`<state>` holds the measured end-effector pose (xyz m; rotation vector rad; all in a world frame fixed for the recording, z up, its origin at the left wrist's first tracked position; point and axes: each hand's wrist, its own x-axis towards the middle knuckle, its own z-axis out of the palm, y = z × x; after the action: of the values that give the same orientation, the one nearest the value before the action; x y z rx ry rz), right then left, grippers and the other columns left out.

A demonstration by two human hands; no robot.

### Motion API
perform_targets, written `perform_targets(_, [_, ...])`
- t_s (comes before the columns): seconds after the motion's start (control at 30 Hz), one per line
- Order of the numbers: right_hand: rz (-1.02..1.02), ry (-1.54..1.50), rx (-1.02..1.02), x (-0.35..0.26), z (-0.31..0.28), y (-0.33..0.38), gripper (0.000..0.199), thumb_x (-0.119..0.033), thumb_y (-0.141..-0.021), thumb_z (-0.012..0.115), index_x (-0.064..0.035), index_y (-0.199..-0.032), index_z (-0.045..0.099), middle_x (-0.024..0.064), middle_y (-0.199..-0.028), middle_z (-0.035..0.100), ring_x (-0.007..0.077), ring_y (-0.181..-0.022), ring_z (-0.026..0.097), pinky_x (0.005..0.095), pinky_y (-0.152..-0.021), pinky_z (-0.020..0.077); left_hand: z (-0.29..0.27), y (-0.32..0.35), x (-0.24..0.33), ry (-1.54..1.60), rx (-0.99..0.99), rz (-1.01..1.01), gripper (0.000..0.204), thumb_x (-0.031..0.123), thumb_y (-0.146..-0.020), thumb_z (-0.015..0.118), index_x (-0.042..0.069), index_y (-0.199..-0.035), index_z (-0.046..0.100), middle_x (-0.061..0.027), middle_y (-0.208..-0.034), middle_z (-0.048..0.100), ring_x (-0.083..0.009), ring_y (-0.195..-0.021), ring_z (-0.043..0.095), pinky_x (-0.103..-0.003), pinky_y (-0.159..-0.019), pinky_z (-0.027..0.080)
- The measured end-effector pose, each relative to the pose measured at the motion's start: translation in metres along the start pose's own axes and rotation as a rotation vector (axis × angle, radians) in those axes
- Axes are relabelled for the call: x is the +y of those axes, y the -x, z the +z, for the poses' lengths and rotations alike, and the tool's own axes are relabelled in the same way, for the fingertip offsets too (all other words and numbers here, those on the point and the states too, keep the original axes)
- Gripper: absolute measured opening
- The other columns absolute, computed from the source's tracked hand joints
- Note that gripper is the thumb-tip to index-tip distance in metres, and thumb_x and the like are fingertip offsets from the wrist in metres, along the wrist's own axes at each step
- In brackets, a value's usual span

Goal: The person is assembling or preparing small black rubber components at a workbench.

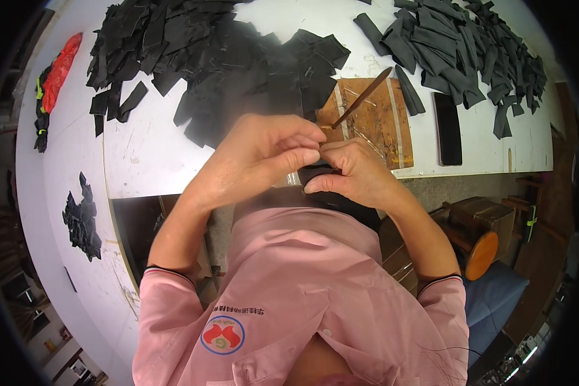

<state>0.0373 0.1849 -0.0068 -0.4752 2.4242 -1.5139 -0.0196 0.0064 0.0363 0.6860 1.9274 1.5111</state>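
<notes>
In the head view, we are looking down on two bare hands meeting just above the near edge of the white counter (pixel 154 161). The left hand (pixel 257 154) is curling over from the left, its fingers (pixel 299 156) bent tight and pinching down against the thumb. The right hand (pixel 354 170) is closing in from the right, its fingers (pixel 325 184) folded around a small black piece (pixel 316 170) that is showing only as a dark sliver between the two hands. Both hands are gripping that piece, touching each other at the fingertips, with almost no gap between them. How the piece is lying inside the grip we cannot tell, since the fingers are covering most of it.

A thin brown stick (pixel 363 96) is rising at a slant from the right hand toward the upper right, its lower end sitting at the thumb; whether the hand is holding it we cannot tell. Under it a worn wooden board (pixel 383 128) is lying flat on the counter. A big heap (pixel 219 58) of black strips is spreading just beyond the hands, and a second pile (pixel 463 51) is lying at the far right. A black phone (pixel 448 128) is resting beside the board.
</notes>
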Motion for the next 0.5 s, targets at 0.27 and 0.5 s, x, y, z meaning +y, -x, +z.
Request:
perform_targets(0.27, [-0.075, 0.176, -0.227, 0.002, -0.008, -0.004, 0.03, -0.019, -0.062, 0.07, 0.0066, -0.067, 0.055, 0.0193, -0.064, 0.052, 0.0346, -0.069, 0.054, 0.0379, -0.06, 0.0408, 0.002, -0.005, 0.009, -0.503, -0.223, 0.189, 0.004, 0.0, -0.075, 0.06, -0.003, -0.072, 0.059, -0.0039, -0.067, 0.058, -0.0079, -0.06, 0.055, -0.023, -0.052, 0.044])
perform_targets(0.5, [-0.151, 0.366, 0.815, -0.025, 0.019, 0.021, 0.026, -0.012, -0.064, 0.071, 0.0007, -0.082, 0.057, 0.007, -0.071, 0.049, 0.0202, -0.066, 0.049, 0.0305, -0.057, 0.04, 0.037, 0.015, -0.03, 0.517, 0.377, -0.123, 0.003, 0.003, -0.075, 0.063, 0.001, -0.075, 0.06, -0.0014, -0.06, 0.056, -0.0029, -0.047, 0.045, -0.015, -0.042, 0.035])
